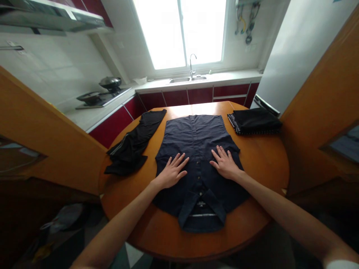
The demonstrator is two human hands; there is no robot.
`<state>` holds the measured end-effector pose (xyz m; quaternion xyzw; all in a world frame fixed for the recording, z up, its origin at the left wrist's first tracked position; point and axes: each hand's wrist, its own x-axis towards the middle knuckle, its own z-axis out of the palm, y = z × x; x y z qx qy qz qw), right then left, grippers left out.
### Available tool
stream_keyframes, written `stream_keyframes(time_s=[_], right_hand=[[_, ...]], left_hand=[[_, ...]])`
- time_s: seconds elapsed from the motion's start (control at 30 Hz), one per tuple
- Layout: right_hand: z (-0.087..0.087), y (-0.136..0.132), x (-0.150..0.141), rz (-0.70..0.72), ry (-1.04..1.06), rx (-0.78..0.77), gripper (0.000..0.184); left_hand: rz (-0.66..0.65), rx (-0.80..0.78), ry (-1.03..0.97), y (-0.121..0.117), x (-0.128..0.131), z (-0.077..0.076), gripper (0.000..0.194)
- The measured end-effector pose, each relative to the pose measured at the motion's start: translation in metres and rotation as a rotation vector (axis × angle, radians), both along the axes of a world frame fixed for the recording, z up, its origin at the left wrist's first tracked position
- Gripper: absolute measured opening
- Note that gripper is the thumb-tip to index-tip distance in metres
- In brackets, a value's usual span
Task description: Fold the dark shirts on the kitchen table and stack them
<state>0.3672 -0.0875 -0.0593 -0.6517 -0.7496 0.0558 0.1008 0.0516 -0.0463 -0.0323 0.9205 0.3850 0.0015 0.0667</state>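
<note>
A dark navy button-up shirt lies spread front side up, its collar pointing toward me and its hem away. Buttons run down its middle, and no sleeves show at its sides. My left hand rests flat on the left part of the shirt, fingers spread. On the right part lies my right hand, palm down with the fingers apart. Neither hand grips the cloth.
The shirt is on a round wooden table. Rumpled black clothing lies at the left, and a folded black stack at the back right. Beyond are a counter with a sink, a stove with pans, and a fridge.
</note>
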Motion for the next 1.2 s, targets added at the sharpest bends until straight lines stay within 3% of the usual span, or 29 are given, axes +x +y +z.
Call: stream_keyframes(time_s=[0.13, 0.27, 0.37, 0.53, 0.6, 0.77, 0.93, 1.07, 1.2], right_hand=[[0.0, -0.026, -0.004, 0.163, 0.008, -0.04, 0.067], [0.003, -0.061, 0.004, 0.223, 0.054, -0.041, 0.058], [0.012, -0.093, 0.011, 0.283, 0.138, -0.066, 0.055], [0.032, -0.136, 0.018, 0.529, 0.26, -0.11, 0.077], [0.033, -0.145, 0.016, 0.593, 0.284, -0.105, 0.08], [0.02, -0.15, 0.005, 0.636, 0.327, 0.033, 0.044], [0.018, -0.15, -0.005, 0.554, 0.461, 0.138, 0.025], [0.021, -0.146, -0.011, 0.373, 0.639, 0.077, 0.02], [0.02, -0.132, -0.019, 0.14, 0.745, 0.05, 0.023]], left_hand=[[-0.049, -0.092, -0.013, -0.029, -0.007, 0.004, 0.062], [-0.036, -0.162, -0.132, -0.066, -0.021, 0.01, 0.064], [-0.095, -0.223, -0.228, -0.096, -0.032, 0.018, 0.068], [-0.254, -0.272, -0.213, -0.127, -0.043, 0.022, 0.095], [-0.276, -0.241, -0.211, -0.132, -0.044, 0.018, 0.092], [-0.312, -0.15, -0.252, -0.135, -0.041, 0.006, 0.059], [-0.228, -0.184, -0.378, -0.136, -0.034, 0.007, 0.041], [0.032, -0.295, -0.507, -0.132, -0.023, 0.018, 0.025], [0.238, -0.382, -0.568, -0.116, -0.007, 0.027, 0.023]])
